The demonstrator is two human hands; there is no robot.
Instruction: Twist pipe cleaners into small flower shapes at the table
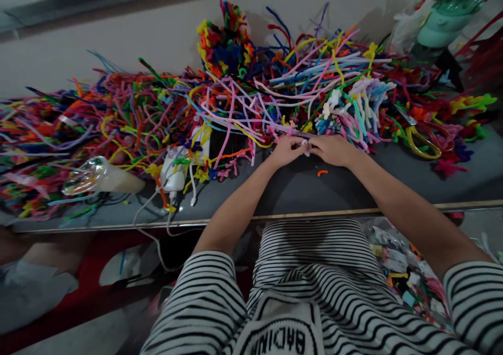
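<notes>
Lilac fuzzy piece [305, 146], pale: one, held between the fingertips of both hands, just above the surface [283, 200], in front of the stem heap.
Hands: two. Left hand [288, 150] and right hand [333, 150], both narrow, fingertips pinched together on the piece; each finger's exact grip is too small to tell.
Risks, as judged: piece slipping, should either pinch loosen, being small; snagging, from loose fuzzy stems [231, 122] lying against the knuckles; orange scrap swept off the front edge by a forearm; white cable [146, 208], hanging over that edge, caught and pulled.
Count, remainder:
- Orange scrap [323, 173]: one, near the hands, on bare surface.
- Yellow-handled scissors [423, 144]: one pair, to the right.
- Pastel cluster [367, 106]: one, beside the right hand.
- Multicoloured bundle [226, 48]: one, against the wall.
- Translucent container [121, 179]: one, on its side.
- Fuzzy stems: beyond counting, overlapping.
</notes>
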